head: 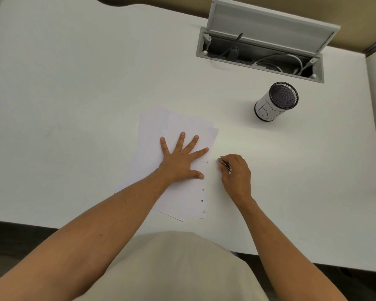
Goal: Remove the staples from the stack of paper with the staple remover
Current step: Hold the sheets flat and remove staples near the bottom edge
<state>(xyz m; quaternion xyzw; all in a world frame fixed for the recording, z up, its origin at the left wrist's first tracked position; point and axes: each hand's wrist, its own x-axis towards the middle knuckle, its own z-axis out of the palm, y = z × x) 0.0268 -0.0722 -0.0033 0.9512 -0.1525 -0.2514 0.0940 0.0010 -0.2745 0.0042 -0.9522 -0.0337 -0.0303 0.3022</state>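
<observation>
Left hand [183,158] flat, fingers spread, pressing paper stack [178,161] on surface [74,105]. Right hand [234,170] curled, pinching staple remover [224,163] just beside stack's right edge.

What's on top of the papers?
The left hand lies flat, fingers spread, on the loose stack of white paper on the white table. The paper under the palm is hidden.
</observation>
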